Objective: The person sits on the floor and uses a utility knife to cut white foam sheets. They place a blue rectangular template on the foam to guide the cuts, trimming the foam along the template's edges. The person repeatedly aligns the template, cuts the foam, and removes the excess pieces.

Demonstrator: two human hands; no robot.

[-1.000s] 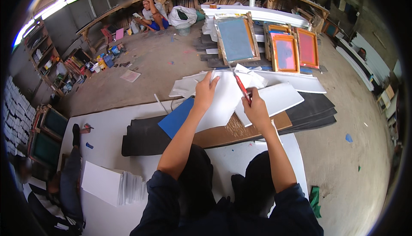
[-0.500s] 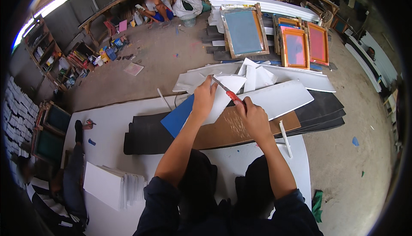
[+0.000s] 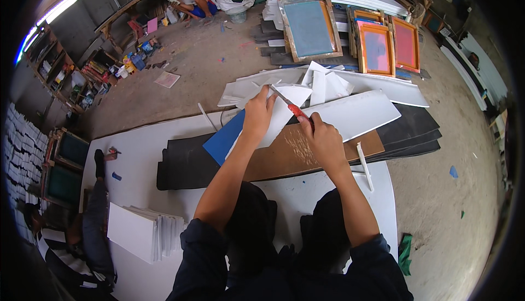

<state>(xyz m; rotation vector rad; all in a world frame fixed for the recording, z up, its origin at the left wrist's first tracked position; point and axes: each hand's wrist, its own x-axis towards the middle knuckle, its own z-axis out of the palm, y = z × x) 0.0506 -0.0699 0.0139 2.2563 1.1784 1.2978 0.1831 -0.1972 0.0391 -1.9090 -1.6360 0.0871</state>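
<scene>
My right hand (image 3: 324, 139) is closed around the red handle of a knife (image 3: 296, 110). Its narrow metal blade slants up and left to the fingertips of my left hand (image 3: 259, 112). Those left fingers are bent together by the blade's tip; what they pinch is hidden. Under both hands lies a curved white sheet (image 3: 279, 121), partly over a blue sheet (image 3: 223, 138). Beneath them is a scratched brown board (image 3: 284, 156), resting on dark grey sheets (image 3: 188, 161).
White offcuts (image 3: 328, 85) and a long white sheet (image 3: 361, 116) lie beyond my hands. A stack of white sheets (image 3: 134, 230) sits at left, near another person's leg (image 3: 97, 208). Framed screens (image 3: 310, 27) lean farther off. Another person (image 3: 197, 3) crouches at the back.
The view has tipped slightly, so the sheets and hands sit higher in it. My hands keep nearly the same place around the knife. The crouching person at the back appears bent lower.
</scene>
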